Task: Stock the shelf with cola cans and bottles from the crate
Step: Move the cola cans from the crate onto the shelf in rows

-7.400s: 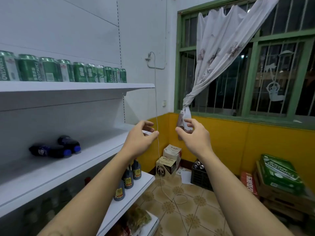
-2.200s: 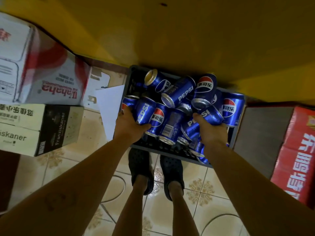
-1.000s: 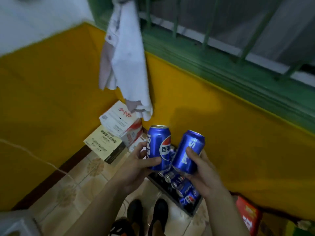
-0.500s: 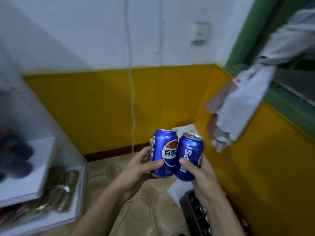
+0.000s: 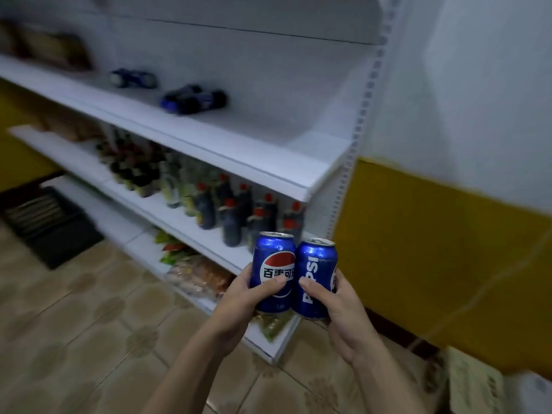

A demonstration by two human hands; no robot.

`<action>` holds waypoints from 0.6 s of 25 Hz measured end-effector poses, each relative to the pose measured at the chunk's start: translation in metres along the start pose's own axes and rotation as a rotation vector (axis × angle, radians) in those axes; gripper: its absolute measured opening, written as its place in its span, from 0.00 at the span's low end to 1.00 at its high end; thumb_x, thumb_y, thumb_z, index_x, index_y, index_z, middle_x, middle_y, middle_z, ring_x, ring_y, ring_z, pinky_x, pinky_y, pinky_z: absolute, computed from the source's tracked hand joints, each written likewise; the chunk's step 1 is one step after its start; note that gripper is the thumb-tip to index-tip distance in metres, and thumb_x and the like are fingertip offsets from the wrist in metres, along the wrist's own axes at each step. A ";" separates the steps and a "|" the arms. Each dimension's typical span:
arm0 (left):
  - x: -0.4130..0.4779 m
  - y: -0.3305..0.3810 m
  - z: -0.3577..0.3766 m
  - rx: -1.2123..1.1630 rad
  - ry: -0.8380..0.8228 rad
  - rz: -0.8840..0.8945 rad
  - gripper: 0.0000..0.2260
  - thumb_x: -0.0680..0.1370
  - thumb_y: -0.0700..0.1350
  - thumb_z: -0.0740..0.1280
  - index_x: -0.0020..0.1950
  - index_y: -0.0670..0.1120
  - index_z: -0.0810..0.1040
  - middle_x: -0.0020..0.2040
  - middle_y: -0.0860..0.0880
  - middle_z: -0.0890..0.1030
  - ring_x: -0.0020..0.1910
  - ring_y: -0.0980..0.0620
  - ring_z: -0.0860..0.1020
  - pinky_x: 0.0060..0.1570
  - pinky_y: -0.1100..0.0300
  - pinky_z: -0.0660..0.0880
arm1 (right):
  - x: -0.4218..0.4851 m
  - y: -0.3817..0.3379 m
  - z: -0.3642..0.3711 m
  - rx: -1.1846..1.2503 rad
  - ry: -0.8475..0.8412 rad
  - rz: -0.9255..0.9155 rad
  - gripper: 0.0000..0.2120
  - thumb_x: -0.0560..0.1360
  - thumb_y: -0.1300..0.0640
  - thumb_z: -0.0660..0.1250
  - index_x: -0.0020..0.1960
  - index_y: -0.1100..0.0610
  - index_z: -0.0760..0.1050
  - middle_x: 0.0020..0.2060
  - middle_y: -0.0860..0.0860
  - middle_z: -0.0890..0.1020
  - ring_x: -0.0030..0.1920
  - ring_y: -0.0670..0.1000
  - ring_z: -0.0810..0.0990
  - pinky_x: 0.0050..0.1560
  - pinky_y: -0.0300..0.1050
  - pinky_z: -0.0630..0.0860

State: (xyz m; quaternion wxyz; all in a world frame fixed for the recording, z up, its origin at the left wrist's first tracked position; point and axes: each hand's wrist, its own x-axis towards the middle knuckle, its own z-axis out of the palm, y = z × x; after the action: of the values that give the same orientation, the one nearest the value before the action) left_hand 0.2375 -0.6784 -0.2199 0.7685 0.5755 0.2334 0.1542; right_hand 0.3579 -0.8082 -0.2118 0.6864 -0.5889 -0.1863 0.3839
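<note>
I hold two upright blue cola cans side by side in front of me. My left hand (image 5: 239,303) grips the left can (image 5: 272,264), its thumb across the logo. My right hand (image 5: 343,318) grips the right can (image 5: 316,270), thumb on its front. The white shelf unit stands ahead and to the left; its wide middle shelf (image 5: 239,144) carries two dark cola bottles (image 5: 194,100) lying on their sides and another dark-blue item (image 5: 133,79) farther left. The crate is out of view.
The shelf below holds several dark red-capped bottles (image 5: 239,210). Snack packets (image 5: 197,273) fill the lowest shelf. A dark mat (image 5: 50,225) lies on the tiled floor at left. A yellow-and-white wall (image 5: 448,234) stands to the right, with a carton (image 5: 478,386) at its foot.
I have turned left from the yellow corner to face the shelf unit. Both cans stay in my hands, held together at the same height.
</note>
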 end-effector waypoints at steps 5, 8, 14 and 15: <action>-0.025 0.015 -0.088 -0.058 0.305 0.077 0.31 0.67 0.55 0.76 0.67 0.50 0.73 0.59 0.46 0.83 0.57 0.43 0.82 0.55 0.45 0.78 | 0.055 0.011 0.092 -0.077 -0.278 0.049 0.25 0.69 0.64 0.75 0.62 0.50 0.74 0.52 0.52 0.85 0.51 0.53 0.85 0.46 0.46 0.80; -0.021 0.033 -0.135 -0.049 0.421 0.134 0.30 0.66 0.54 0.75 0.66 0.49 0.73 0.58 0.46 0.83 0.56 0.44 0.82 0.50 0.51 0.79 | 0.094 0.016 0.147 -0.068 -0.367 0.070 0.22 0.71 0.67 0.72 0.62 0.52 0.74 0.51 0.52 0.86 0.51 0.55 0.85 0.48 0.51 0.82; 0.047 0.085 -0.241 -0.008 0.548 0.211 0.26 0.70 0.48 0.74 0.67 0.49 0.73 0.58 0.46 0.82 0.56 0.46 0.82 0.50 0.55 0.79 | 0.204 0.014 0.249 -0.015 -0.415 0.028 0.21 0.72 0.65 0.72 0.62 0.51 0.74 0.50 0.52 0.85 0.50 0.53 0.85 0.44 0.47 0.82; 0.060 0.093 -0.256 -0.012 0.561 0.218 0.26 0.70 0.47 0.74 0.67 0.49 0.72 0.59 0.47 0.82 0.56 0.47 0.82 0.52 0.54 0.79 | 0.225 0.013 0.263 -0.011 -0.426 0.026 0.22 0.72 0.65 0.72 0.62 0.50 0.74 0.50 0.51 0.85 0.50 0.52 0.85 0.44 0.47 0.81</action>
State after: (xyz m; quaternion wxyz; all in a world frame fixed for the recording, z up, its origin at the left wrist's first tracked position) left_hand 0.1535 -0.4127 -0.2003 0.6564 0.5276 0.3724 0.3899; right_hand 0.3104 -0.4652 -0.2056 0.6233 -0.5005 -0.3215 0.5075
